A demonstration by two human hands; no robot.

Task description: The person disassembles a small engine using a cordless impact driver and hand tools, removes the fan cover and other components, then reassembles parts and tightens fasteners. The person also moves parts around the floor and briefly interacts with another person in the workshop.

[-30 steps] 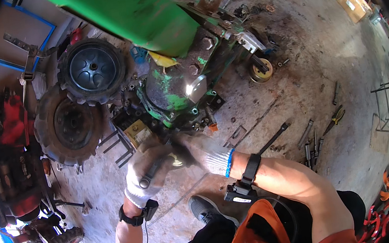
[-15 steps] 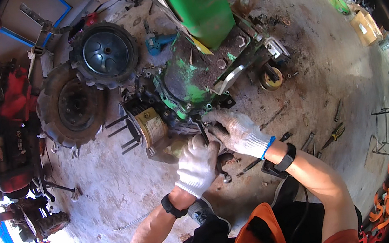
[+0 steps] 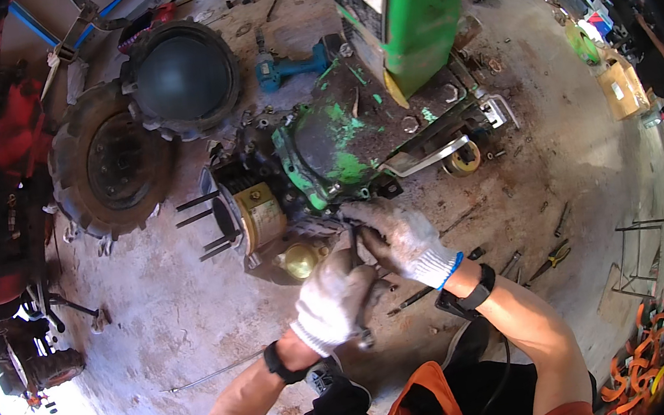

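Observation:
My left hand (image 3: 328, 299), in a white knitted glove, is closed around a dark wrench (image 3: 353, 236). The wrench's upper end reaches the lower edge of a dark, greasy machine housing (image 3: 333, 145) with worn green paint. My right hand (image 3: 403, 236), gloved in white with a blue cuff edge, is closed with bent fingers at that upper end. What its fingertips grip is hidden under the housing's edge. Left of the hands is a yellow-brown cylindrical part (image 3: 260, 215) with rods sticking out. A round brass-coloured part (image 3: 299, 259) lies just above my left hand.
A tall green panel (image 3: 429, 21) rises from the housing. Two tyred wheels (image 3: 113, 168) and a blue power drill (image 3: 290, 66) lie at the far left. Yellow-handled pliers (image 3: 552, 262) and several tools lie on the floor at right. A cardboard box (image 3: 622, 89) stands beyond.
The view has shifted, so the green panel now appears farther right and the housing a little lower. Both hands keep their places at the wrench and the housing's edge.

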